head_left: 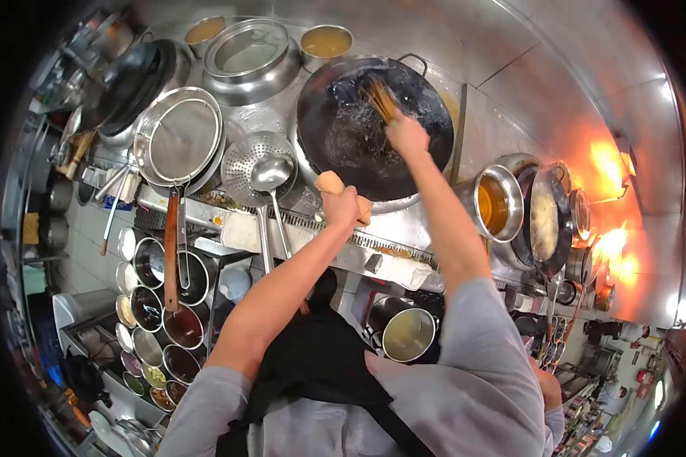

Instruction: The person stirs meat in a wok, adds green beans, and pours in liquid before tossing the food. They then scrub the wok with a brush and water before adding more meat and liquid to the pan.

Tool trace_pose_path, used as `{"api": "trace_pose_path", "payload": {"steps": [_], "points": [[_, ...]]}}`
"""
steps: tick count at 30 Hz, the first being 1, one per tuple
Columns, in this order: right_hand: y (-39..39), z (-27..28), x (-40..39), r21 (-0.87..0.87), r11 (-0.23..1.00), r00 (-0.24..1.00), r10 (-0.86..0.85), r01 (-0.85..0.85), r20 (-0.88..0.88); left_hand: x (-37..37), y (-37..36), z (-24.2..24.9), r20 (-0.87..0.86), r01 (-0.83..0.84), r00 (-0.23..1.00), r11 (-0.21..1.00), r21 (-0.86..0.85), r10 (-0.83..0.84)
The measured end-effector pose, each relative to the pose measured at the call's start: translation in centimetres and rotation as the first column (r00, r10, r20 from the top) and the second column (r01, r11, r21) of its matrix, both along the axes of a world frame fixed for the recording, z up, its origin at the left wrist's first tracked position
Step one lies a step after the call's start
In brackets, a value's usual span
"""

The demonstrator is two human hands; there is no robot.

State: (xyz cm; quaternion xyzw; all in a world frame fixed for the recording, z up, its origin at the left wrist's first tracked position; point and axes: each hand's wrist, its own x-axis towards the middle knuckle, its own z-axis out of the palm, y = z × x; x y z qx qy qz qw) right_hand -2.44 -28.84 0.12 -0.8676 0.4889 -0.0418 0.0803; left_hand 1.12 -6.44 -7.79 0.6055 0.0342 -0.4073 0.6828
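A large black wok [339, 145] with wet, shiny streaks inside sits on the steel range in front of me. My right hand [408, 135] is closed around a bamboo wok brush [381, 97], whose bristles are over the far part of the wok's inside. At the wok's near rim, my left hand [341, 206] grips a bunched tan cloth [329, 182]; the hand hides whatever part of the rim or handle is under it. To the left of that hand lies a steel ladle [272, 174] on a perforated skimmer [240, 162].
Tall flames [608, 164] rise on the right, past a second wok [564, 221] with food and a steel pot of amber liquid [494, 204]. A wire strainer [183, 137] with a long wooden handle stands left. Seasoning containers [183, 326] are lower left. A stockpot [408, 335] stands below the range edge.
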Motion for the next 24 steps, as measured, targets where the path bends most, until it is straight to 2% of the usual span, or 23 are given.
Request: {"api": "trace_pose_path", "payload": {"steps": [1, 3, 5, 7, 9, 10, 11, 13, 15, 17, 18, 19, 21, 23, 24], "points": [[1.6, 0.1, 2.3, 0.022, 0.998, 0.997, -0.066, 0.065, 0.048, 0.2, -0.1, -0.3, 0.007, 0.010, 1.000, 0.999, 0.031, -0.010], [5.9, 0.2, 2.9, -0.059, 0.994, 0.996, 0.091, -0.090, 0.000, 0.4, -0.3, -1.2, 0.014, 0.045, 0.999, 0.995, 0.090, -0.046], [11.2, 2.9, -0.2, -0.030, 0.926, 0.925, 0.374, -0.376, -0.064, 0.7, -0.5, -1.3, 0.020, 0.057, 0.998, 0.995, 0.083, -0.059], [14.7, 5.8, -5.8, -0.015, 0.859, 0.849, 0.502, -0.511, -0.165, 0.6, -0.2, 0.0, 0.024, 0.079, 0.996, 0.989, 0.122, -0.082], [12.0, 3.8, -10.2, 0.035, 0.946, 0.865, 0.308, -0.321, -0.396, 0.3, -0.4, -0.7, 0.037, 0.034, 0.999, 0.994, 0.106, -0.038], [9.0, 2.6, -11.5, -0.047, 0.966, 0.894, 0.214, -0.252, -0.394, 0.3, -0.4, -0.8, 0.058, 0.040, 0.997, 0.991, 0.127, -0.047], [5.1, 2.2, -11.0, -0.130, 0.974, 0.917, 0.121, -0.183, -0.380, 0.4, -0.5, -0.6, 0.083, 0.041, 0.995, 0.988, 0.146, -0.053], [0.0, 2.3, -7.3, -0.146, 0.988, 0.988, 0.018, -0.040, -0.153, 0.2, -0.2, -0.3, 0.085, 0.025, 0.996, 0.995, 0.096, -0.033], [-0.2, 1.2, -1.3, -0.032, 0.991, 0.992, -0.128, 0.128, -0.001, 0.7, 0.0, -0.7, 0.073, 0.047, 0.996, 0.997, 0.062, -0.052], [4.1, 2.0, 2.3, 0.110, 0.994, 1.000, -0.025, 0.023, 0.018, 0.4, 1.1, 0.1, 0.234, -0.013, 0.972, 0.992, 0.123, -0.016], [6.1, 1.1, 3.3, 0.111, 0.993, 0.996, 0.037, -0.046, 0.084, 0.5, 0.8, 0.8, 0.313, -0.046, 0.950, 0.990, 0.136, 0.001], [8.1, 0.1, 3.0, 0.104, 0.988, 0.985, 0.101, -0.117, 0.143, 1.2, 0.8, 0.7, 0.330, -0.005, 0.943, 0.991, 0.130, -0.038], [13.9, 4.8, -1.4, 0.233, 0.923, 0.936, 0.249, -0.307, 0.248, 3.6, 2.4, -0.6, 0.356, 0.075, 0.927, 0.987, 0.138, -0.121], [16.2, 7.8, -7.4, 0.315, 0.855, 0.909, 0.363, -0.413, 0.207, 5.0, 5.3, 2.1, 0.413, 0.164, 0.886, 0.975, 0.151, -0.213], [15.9, 7.9, -10.6, 0.375, 0.810, 0.890, 0.376, -0.451, 0.258, 5.4, 6.2, 2.7, 0.471, 0.117, 0.857, 0.969, 0.218, -0.210]]}}
